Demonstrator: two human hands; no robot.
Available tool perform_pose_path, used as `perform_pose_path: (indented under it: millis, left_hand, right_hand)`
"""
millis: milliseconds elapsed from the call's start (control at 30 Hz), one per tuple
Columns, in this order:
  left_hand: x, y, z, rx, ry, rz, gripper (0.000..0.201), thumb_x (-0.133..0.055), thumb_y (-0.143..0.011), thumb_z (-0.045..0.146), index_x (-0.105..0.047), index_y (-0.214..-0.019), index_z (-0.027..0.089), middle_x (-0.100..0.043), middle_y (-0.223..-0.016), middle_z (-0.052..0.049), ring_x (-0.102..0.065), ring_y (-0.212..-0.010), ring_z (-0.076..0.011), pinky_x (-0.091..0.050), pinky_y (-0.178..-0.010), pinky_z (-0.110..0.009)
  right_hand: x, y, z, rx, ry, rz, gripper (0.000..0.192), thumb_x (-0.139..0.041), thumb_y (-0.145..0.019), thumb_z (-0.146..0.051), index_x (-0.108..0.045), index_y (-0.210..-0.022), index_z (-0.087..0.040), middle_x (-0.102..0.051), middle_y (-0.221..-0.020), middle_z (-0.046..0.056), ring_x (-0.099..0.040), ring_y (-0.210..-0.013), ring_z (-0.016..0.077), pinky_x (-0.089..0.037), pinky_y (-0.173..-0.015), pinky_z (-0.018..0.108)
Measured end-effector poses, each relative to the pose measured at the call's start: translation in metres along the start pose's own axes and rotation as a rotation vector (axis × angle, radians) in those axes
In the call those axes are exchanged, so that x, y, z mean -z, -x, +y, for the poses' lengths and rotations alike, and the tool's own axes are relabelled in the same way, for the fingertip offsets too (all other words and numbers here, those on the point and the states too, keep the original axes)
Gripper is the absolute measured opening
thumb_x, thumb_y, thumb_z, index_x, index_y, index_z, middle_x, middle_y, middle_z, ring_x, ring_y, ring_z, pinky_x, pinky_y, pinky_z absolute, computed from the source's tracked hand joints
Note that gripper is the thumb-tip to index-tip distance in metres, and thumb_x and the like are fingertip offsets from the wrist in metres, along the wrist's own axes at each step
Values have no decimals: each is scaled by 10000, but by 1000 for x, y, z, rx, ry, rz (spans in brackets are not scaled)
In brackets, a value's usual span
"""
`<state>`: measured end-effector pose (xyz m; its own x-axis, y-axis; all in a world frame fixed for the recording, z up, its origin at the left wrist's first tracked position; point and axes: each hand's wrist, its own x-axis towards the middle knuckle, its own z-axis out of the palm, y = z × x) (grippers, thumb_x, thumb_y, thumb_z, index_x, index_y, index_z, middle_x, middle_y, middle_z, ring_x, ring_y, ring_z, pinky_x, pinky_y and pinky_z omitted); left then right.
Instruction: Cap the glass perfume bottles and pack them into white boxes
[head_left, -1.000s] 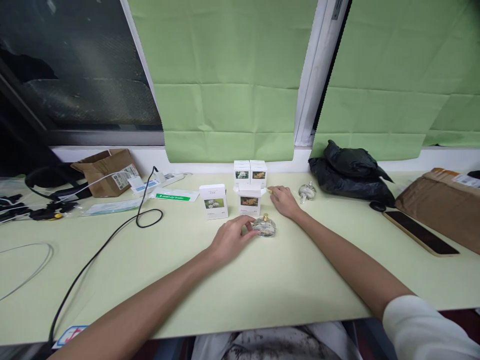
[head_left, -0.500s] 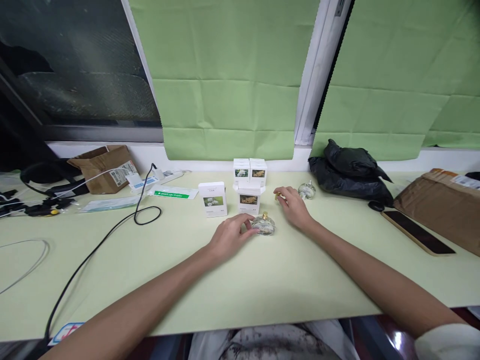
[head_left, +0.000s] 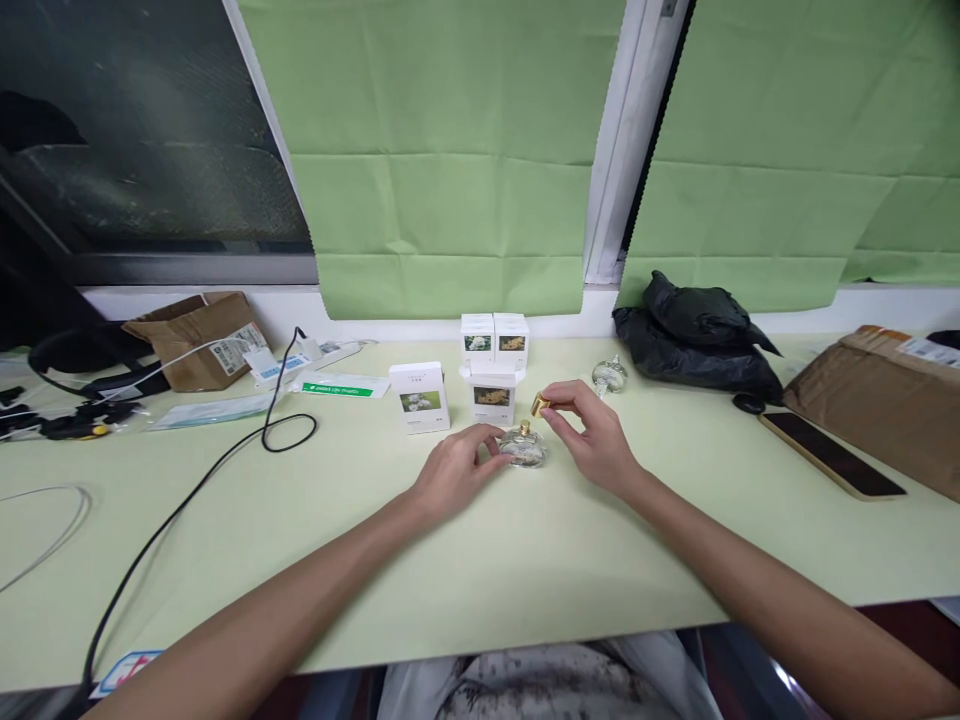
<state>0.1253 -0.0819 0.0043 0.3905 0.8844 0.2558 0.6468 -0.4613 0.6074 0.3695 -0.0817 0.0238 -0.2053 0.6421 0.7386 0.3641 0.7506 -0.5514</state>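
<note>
In the head view the left hand (head_left: 454,470) steadies a small round glass bottle (head_left: 524,450) with its fingertips closed against the bottle's side — it stands near the middle of the pale green table (head_left: 480,570), towards the far edge. The right hand (head_left: 592,435) pinches a gold cap (head_left: 539,405) between thumb and forefinger just above the bottle's neck. Behind them stand white boxes (head_left: 493,375) — a second glass bottle (head_left: 609,375) sits to their right.

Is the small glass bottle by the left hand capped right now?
Not capped. The glass bottle shows only its bare gold neck, while the right hand pinches the gold cap just above it, apart from it.
</note>
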Motion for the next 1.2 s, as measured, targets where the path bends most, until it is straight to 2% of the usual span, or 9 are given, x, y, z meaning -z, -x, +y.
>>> perform_pose_path:
  millis: [200,567,1200]
  left_hand:
    - [0,1,1,0,13,-5,363,-611,-981,514,-680,-1230,258,-748,-1041,-11,-621,-670,-156,-471,-660,-294]
    - [0,0,2,3,30,-6,375,-636,-966,515,-683,-1235,258,-750,-1027,-6,-620,-655,-150,-465,-646,-293]
    - [0,-1,0,-5,16,-13,369,-625,-974,534,-680,-1220,264,-751,-1039,-1,-631,-661,-153,-462,-639,-290]
  right_hand:
    - [-2,-3,-2,120,75,-46,148,-564,-1062,-262,-663,-1166,-297,-711,-1132,89,-671,-1129,266,-569,-950,473]
    - [-3,-2,-5,126,91,-166,174,-511,-1078,-255,-633,-1197,-292,-684,-1163,106,-669,-1091,253,-567,-882,416]
    - [-5,6,2,76,83,-215,132,-510,-1078,-271,-624,-1143,-285,-662,-1183,99,-666,-1065,243,-559,-884,391]
